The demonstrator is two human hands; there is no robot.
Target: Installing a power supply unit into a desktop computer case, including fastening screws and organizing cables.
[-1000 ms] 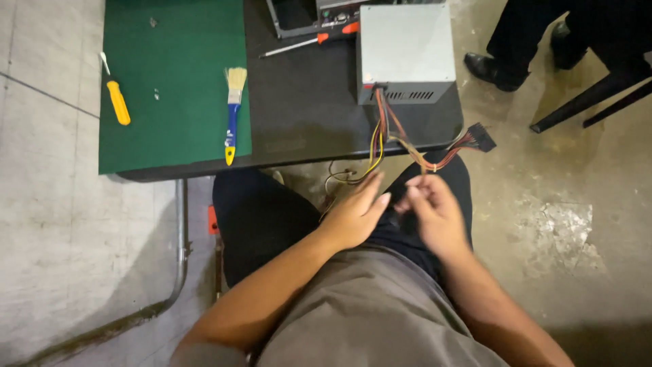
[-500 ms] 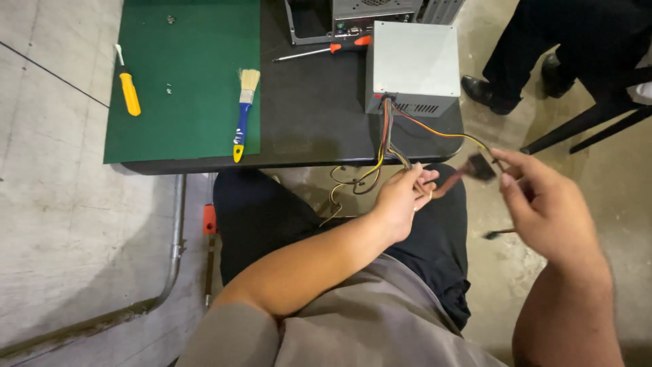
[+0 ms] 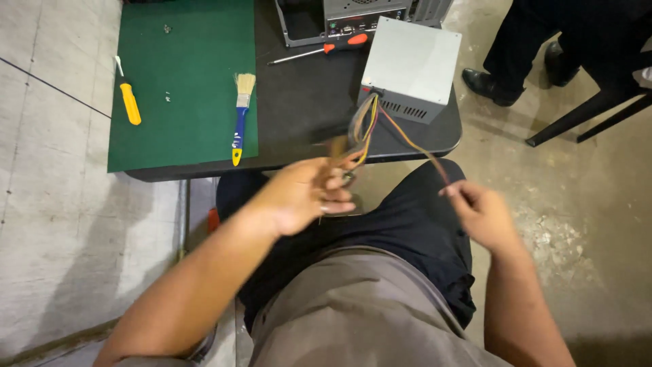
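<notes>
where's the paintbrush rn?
Head view: the blue-handled paintbrush lies on the green mat's right edge, left of the grey power supply, beyond the left hand.

Open dark desk (image 3: pixel 299 109) surface between the paintbrush (image 3: pixel 239 119) and the grey power supply box (image 3: pixel 411 68), reachable from the near edge. Blocked at the near right corner by the box and its coloured wires (image 3: pixel 370 129) hanging over the edge. Far edge shut off by a computer case (image 3: pixel 353 17) and a red-handled screwdriver (image 3: pixel 326 51). Left side taken by the green mat (image 3: pixel 183 88), with a yellow-handled tool (image 3: pixel 129 102) near the left edge.
</notes>
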